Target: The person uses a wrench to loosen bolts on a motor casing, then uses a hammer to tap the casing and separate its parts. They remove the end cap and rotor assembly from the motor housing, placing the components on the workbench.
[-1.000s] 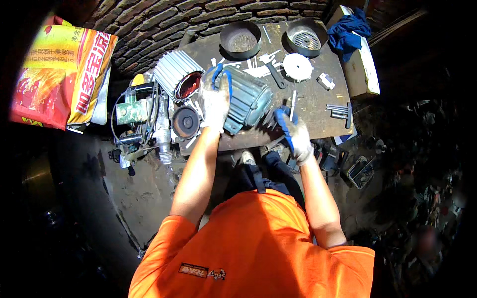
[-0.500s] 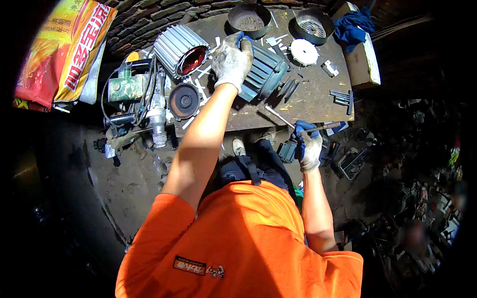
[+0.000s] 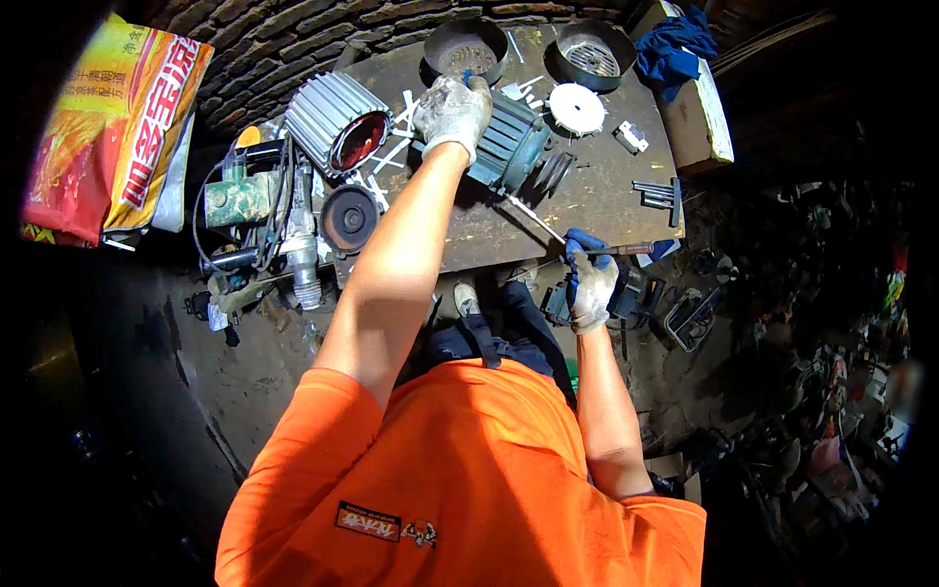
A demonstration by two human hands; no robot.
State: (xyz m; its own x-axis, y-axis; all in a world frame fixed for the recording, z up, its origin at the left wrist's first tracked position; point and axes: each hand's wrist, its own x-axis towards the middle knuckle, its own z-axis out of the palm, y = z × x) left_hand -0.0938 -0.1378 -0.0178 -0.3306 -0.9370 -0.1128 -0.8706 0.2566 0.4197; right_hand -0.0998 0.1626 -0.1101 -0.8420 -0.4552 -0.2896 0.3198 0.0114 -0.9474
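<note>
A green finned electric motor (image 3: 511, 137) lies on the wooden worktable (image 3: 597, 210), its pulley (image 3: 555, 174) at the right end. My left hand (image 3: 453, 112), in a grey-white glove with blue, is closed over the motor's far left side, its fingertips partly hidden. Off the table's front edge, my right hand (image 3: 591, 284), gloved alike, grips an L-shaped wrench (image 3: 536, 218). The wrench's bright shaft slants up to the motor's near end, where its tip appears to touch. Its darker bar runs out to the right past my fingers.
Left of the motor stand a silver finned housing (image 3: 337, 122), a round black cover (image 3: 349, 218) and a green power tool (image 3: 240, 201) with a cable. Two dark round pans (image 3: 594, 57), a white disc (image 3: 576, 109) and hex keys (image 3: 657, 196) lie behind and right. A bright sack (image 3: 117, 127) stands far left.
My right hand has shifted a little toward the motor, bringing the wrench tip up to its near end. My left hand stays on the motor. The whole view has swung slightly.
</note>
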